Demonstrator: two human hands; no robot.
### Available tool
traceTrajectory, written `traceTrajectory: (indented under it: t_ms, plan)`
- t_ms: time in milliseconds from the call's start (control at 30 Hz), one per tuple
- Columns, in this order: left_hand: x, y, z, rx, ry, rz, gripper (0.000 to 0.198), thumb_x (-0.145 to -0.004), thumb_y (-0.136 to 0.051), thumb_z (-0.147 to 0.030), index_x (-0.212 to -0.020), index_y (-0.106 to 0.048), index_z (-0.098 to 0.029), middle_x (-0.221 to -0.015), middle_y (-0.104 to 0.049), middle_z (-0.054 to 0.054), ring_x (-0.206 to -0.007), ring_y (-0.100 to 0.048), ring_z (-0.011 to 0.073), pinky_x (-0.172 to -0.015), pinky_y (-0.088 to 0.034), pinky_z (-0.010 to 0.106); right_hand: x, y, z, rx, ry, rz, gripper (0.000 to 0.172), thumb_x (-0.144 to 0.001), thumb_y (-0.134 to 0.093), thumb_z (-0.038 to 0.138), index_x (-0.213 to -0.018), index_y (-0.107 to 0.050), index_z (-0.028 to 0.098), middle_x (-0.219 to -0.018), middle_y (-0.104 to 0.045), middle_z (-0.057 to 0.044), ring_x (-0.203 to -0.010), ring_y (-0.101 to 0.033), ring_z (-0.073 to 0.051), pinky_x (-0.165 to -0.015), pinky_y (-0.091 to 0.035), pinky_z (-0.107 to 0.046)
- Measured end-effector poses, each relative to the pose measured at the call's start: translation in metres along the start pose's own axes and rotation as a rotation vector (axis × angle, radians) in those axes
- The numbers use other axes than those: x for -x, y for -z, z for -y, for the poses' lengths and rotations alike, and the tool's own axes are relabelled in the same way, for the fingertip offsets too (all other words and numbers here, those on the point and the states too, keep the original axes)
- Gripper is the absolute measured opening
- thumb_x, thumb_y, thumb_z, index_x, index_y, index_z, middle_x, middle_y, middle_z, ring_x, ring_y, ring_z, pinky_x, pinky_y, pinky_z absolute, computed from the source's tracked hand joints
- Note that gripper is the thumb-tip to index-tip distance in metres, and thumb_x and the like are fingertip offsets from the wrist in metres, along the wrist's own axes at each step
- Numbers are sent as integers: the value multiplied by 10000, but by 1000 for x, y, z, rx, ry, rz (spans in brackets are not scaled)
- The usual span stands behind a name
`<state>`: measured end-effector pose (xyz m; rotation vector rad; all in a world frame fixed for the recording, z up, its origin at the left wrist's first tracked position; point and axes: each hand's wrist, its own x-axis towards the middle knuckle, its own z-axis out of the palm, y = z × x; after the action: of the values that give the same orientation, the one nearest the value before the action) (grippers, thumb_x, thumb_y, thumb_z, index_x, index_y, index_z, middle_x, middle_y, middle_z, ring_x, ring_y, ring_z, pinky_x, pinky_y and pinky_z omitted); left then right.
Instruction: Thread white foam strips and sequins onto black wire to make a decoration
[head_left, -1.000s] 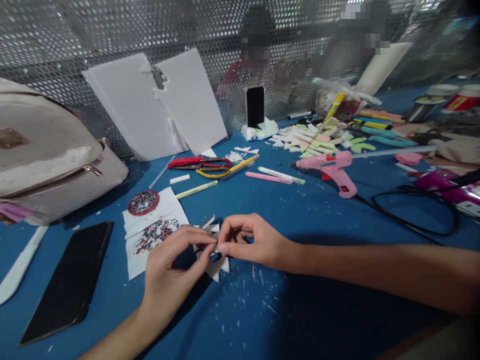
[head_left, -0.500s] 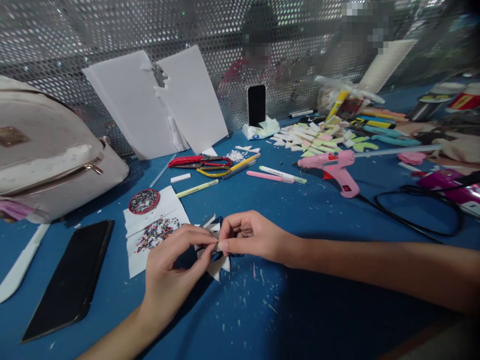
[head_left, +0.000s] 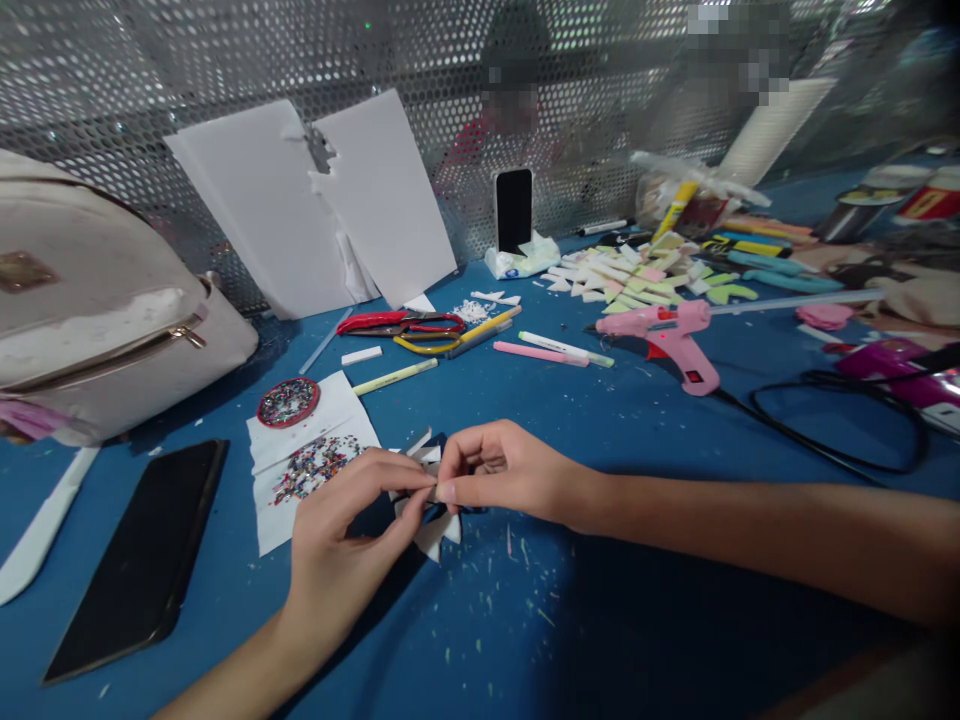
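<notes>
My left hand and my right hand meet fingertip to fingertip above the blue table. Thumb and forefinger are pinched on each side, and whatever small piece they hold is too little to name. Right under the fingers lie white pointed pieces with dark parts among them, mostly covered by my hands. Beside my left hand, a white paper sheet carries a heap of multicoloured beads or sequins and a round red-rimmed dish of similar bits.
A pink glue gun with a black cord lies to the right. Behind are red-handled scissors, pens and cut foam pieces. At left lie a dark phone, a white knife and a pale backpack.
</notes>
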<state>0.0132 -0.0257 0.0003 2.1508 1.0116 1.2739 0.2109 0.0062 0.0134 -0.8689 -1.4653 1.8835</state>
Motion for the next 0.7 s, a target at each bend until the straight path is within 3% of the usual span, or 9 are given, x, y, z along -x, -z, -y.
traceTrajectory:
  t_ms: [700]
  plan:
    - [-1, 0, 1, 0, -20, -9, 208, -829, -663, -4, -913, -707, -189, -854, -711, 22, -813, -665, 145, -712, -529, 267, -1, 0, -2, -18, -10, -13, 225, -714, -804, 290, -746, -660, 120, -690, -654, -7, -661, -579, -102, -667, -433, -233]
